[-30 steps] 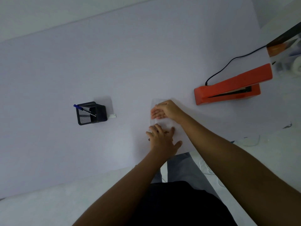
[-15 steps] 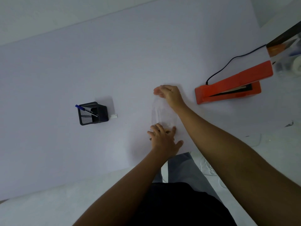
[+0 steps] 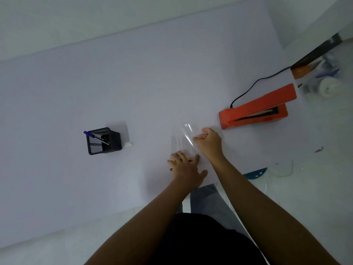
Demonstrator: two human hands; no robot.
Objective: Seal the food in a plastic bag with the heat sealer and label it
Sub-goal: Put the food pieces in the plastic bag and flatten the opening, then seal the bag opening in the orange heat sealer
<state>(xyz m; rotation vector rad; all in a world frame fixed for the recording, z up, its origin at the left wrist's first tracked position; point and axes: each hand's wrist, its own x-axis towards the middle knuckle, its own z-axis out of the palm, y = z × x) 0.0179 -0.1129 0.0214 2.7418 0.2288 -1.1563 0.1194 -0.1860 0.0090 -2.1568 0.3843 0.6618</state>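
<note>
A clear plastic bag [image 3: 181,138] lies on the white table [image 3: 133,83] just in front of me. My left hand [image 3: 186,168] presses flat on the bag's near end with fingers spread; something small and dark shows under its fingers. My right hand [image 3: 208,140] pinches the bag's right edge and lifts it a little. The orange heat sealer [image 3: 256,109], its arm raised, sits to the right of the bag with a black cord [image 3: 254,83] running back. A black mesh pen holder [image 3: 103,140] with a blue pen [image 3: 95,136] stands to the left, a small white label [image 3: 128,144] beside it.
The table's right edge falls away near the sealer; past it are a dark shelf edge [image 3: 315,52] and a white roll [image 3: 328,87]. On the floor at right lie a teal disc [image 3: 255,174] and a clear container [image 3: 282,167].
My right hand slid up along the bag to its far end, then came back to its right edge and closed on it. My left hand stayed pressed on the near end.
</note>
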